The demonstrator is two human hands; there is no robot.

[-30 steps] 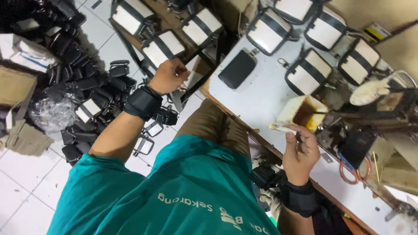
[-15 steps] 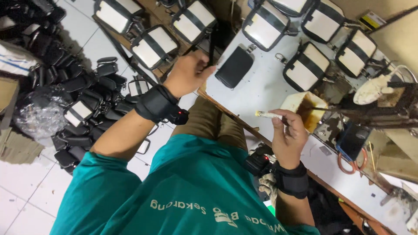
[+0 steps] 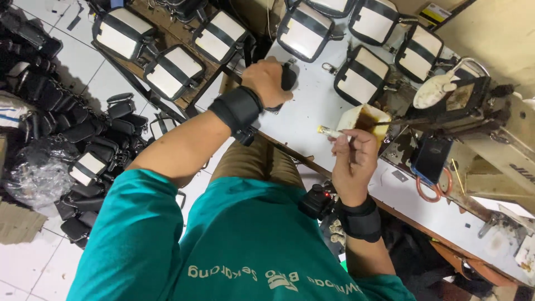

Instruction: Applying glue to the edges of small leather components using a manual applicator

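Fingers of the left hand (image 3: 266,79) close around a small black pouch (image 3: 288,78) on the white table (image 3: 312,111), probably light, soft and best gripped across its body, while the right hand (image 3: 353,161) pinches a thin brush (image 3: 329,131) beside the glue cup (image 3: 362,118).

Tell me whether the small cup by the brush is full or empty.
Partly full: the cup stands upright and open, with brown liquid inside.
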